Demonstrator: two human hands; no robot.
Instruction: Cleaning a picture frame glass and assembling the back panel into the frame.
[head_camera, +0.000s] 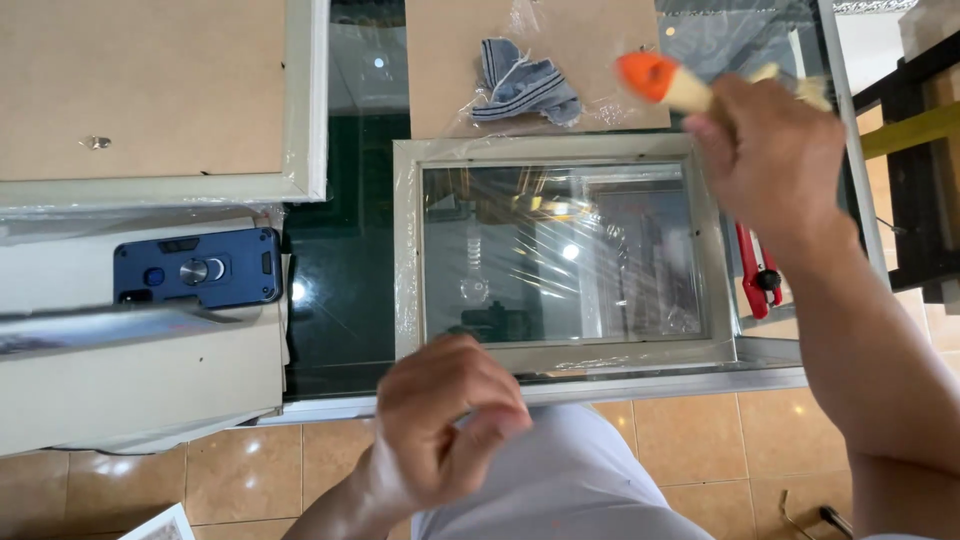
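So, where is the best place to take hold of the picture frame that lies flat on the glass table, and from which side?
Probably by its pale border, not the glass pane. The picture frame lies flat with its near edge at the table's front, beside the left hand, so a pinch from that near side seems easiest. The right hand already holds a brush.

- The right hand (775, 150) grips a paintbrush (672, 83) with an orange ferrule above the far right corner of a plastic-wrapped picture frame (560, 255).
- The left hand (445, 420), fingers curled, sits at the frame's near edge.
- A striped cloth (522, 85) lies on a brown backing board (450, 60).
- A blue phone case (197, 267) rests to the left.
- A red cutter (757, 270) lies right of the frame.
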